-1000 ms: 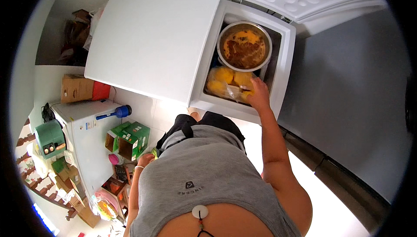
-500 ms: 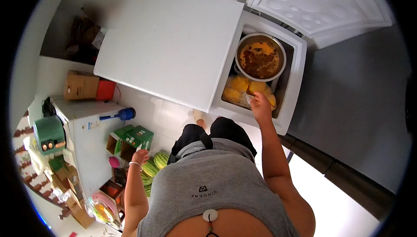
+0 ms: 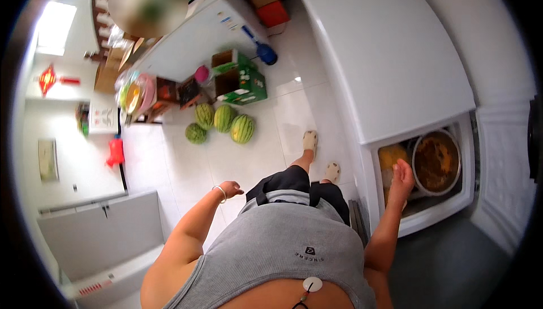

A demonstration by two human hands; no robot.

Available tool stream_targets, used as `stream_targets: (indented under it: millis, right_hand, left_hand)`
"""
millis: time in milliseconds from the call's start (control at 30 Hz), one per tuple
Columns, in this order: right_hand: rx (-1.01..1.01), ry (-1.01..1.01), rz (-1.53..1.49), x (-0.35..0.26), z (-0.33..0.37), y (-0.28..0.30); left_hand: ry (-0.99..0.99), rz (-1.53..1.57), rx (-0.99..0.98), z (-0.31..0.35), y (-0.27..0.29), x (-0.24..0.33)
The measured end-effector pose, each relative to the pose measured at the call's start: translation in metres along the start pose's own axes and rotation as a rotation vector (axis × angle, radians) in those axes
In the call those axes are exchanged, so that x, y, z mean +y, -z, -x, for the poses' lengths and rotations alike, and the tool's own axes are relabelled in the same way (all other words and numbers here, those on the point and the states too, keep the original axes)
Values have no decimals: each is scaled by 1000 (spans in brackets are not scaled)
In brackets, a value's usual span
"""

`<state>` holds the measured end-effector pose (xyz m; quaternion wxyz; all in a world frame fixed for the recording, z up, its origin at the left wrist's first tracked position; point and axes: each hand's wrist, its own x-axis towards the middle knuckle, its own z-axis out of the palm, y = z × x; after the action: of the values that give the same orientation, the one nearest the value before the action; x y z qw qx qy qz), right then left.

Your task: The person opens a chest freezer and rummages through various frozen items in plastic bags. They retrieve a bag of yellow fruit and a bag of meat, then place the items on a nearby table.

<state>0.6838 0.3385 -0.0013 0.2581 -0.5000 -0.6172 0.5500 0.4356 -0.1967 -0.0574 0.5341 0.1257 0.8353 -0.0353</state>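
My right hand [image 3: 402,180] is over the open chest freezer [image 3: 408,228], fingers bent together. Whether it grips anything cannot be made out. Beside and below it lie clear plastic bags of yellow food [image 3: 391,155], partly covered by the hand. To its right a round metal pot [image 3: 414,164] stands in the freezer, holding a brown and orange liquid [image 3: 436,159]. My left hand [image 3: 229,189], with a bracelet on the wrist, hangs by my side over the floor. Its fingers are loosely bent, slightly apart, with nothing in them.
Several watermelons [image 3: 242,129] lie on the tiles near a green carton [image 3: 251,85]. A white fridge [image 3: 195,43] stands beyond, with a blue long-handled item [image 3: 263,51] by it. The freezer's white lid [image 3: 390,54] covers its far part. A grey chest [image 3: 107,230] stands at left.
My view has swung, bringing the freezer to the right and more floor into sight. My left hand is now away from the green carton. My right hand stays over the freezer bags.
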Motion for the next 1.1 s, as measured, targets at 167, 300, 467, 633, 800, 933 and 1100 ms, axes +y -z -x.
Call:
stream_targets:
  millis: [167, 300, 467, 633, 800, 933, 1100]
  right_hand:
    - [-105, 48, -14, -2, 4, -35]
    - [-344, 187, 66, -13, 26, -105]
    - [-700, 116, 157, -67, 110, -231]
    - [-935, 307, 335, -35, 199, -356]
    - [-960, 453, 877, 100, 205, -418]
    - [-843, -487, 1018, 111, 224, -414]
    - [-558, -707, 1080, 84, 252, -472]
  left_hand:
    - [210, 503, 77, 72, -46, -53]
    - [224, 639, 190, 107, -87, -94]
    - [217, 889, 237, 109, -184, -171]
    - [256, 880, 273, 114, -293, -284]
    - [370, 896, 264, 119, -346, -407]
    - [423, 988, 279, 138, -273, -475]
    - [378, 936, 648, 136, -147, -593]
